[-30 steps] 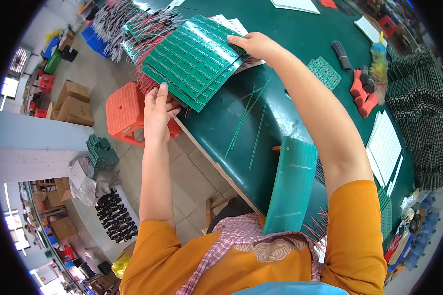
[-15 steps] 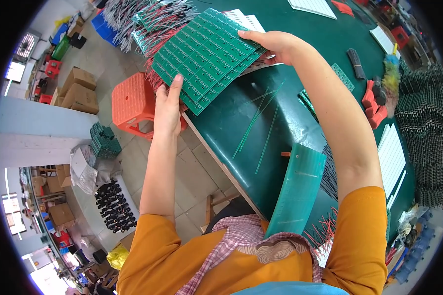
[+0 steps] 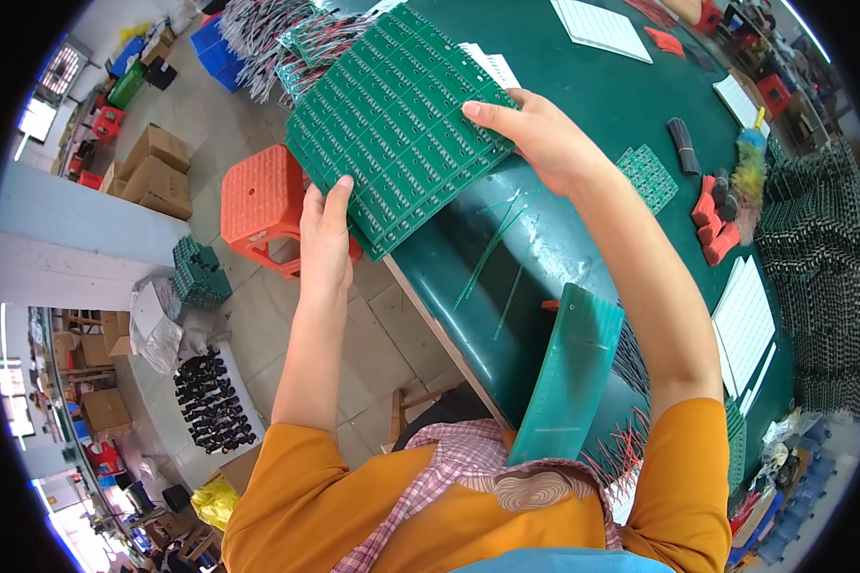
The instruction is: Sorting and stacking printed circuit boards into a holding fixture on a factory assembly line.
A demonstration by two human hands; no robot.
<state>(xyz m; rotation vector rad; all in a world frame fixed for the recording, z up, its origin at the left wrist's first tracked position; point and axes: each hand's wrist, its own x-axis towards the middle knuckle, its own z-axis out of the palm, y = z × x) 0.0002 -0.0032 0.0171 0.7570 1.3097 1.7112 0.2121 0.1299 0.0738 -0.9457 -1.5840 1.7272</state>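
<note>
Between my two hands I hold a small stack of green circuit board panels (image 3: 401,124), tilted above the table's left edge. My left hand (image 3: 327,229) grips its near left corner, thumb on top and fingers underneath. At the right corner my right hand (image 3: 535,134) closes on the stack, with its thumb on the top face and the other fingers mostly hidden below. Thin green strips (image 3: 487,258) lie on the green table (image 3: 449,306) beneath. A curved green sheet (image 3: 569,372) stands close to my body.
Bundles of grey and red wires (image 3: 268,48) lie at the far left. A red stool (image 3: 261,196) stands beside the table. On the right are red bundles (image 3: 715,224), paper sheets (image 3: 743,320) and tall stacks of boards (image 3: 822,277). Cardboard boxes (image 3: 155,172) sit on the floor.
The panel stack has come slightly nearer to me and tips more toward my view, showing more of its top face. Both hands keep their grip; my right hand has moved a little lower.
</note>
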